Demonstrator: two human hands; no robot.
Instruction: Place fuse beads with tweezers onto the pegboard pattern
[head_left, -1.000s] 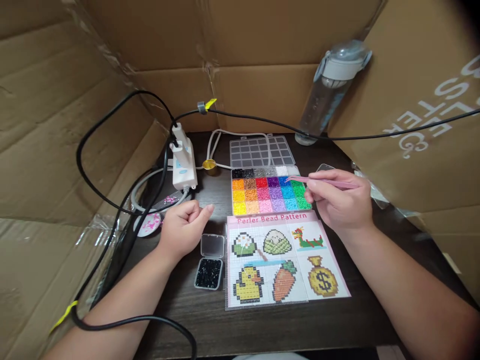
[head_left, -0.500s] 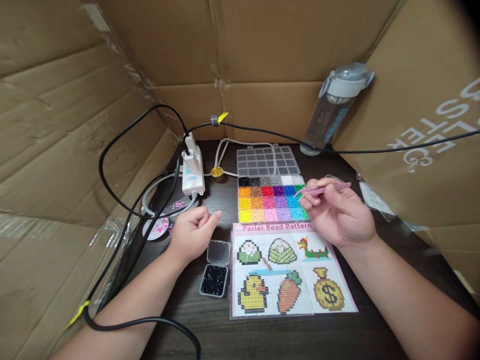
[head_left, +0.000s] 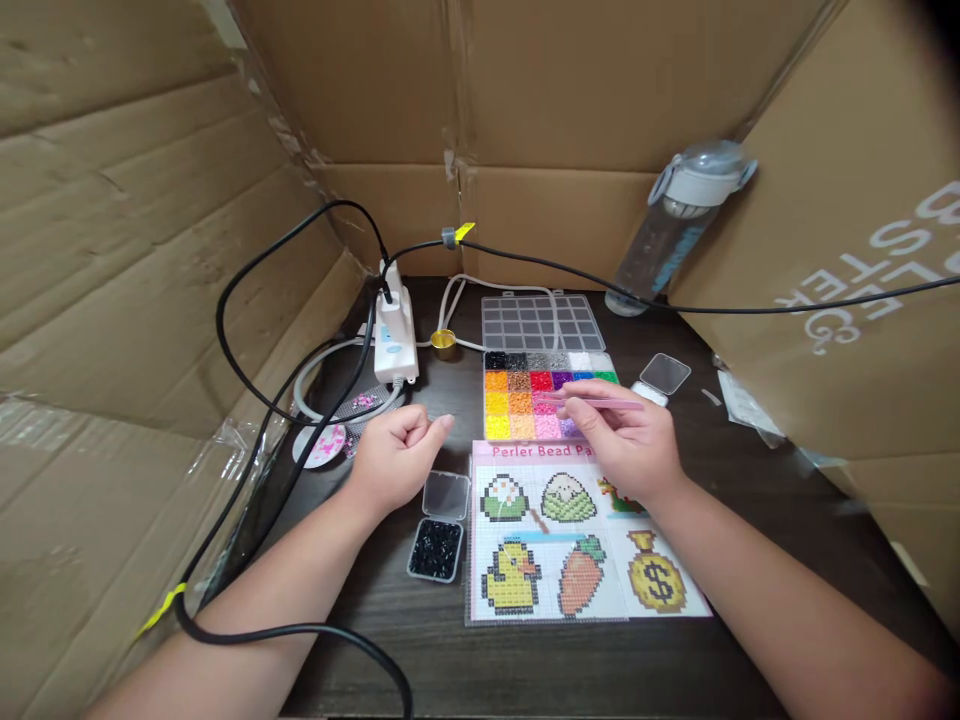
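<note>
Pink tweezers are pinched in my right hand, their tips pointing left over the pink and red compartments of the bead box. The box holds small beads sorted by colour, and my hand covers its right side. Its clear gridded lid lies open behind it. My left hand rests as a loose fist left of the box; whether anything is inside it is hidden. In front lies the Perler bead pattern sheet, with a clear pegboard over part of it. Beside the sheet stands a small open case of black beads.
Black cables loop across the left side and over my left forearm. A white power strip, a gold cup and a round pad with pink beads sit left. A leaning water bottle and small case lid are right.
My right hand with the tweezers has moved left and down, from the blue compartments to over the pink ones. The small case on the right is now uncovered. My left hand stays in a fist.
</note>
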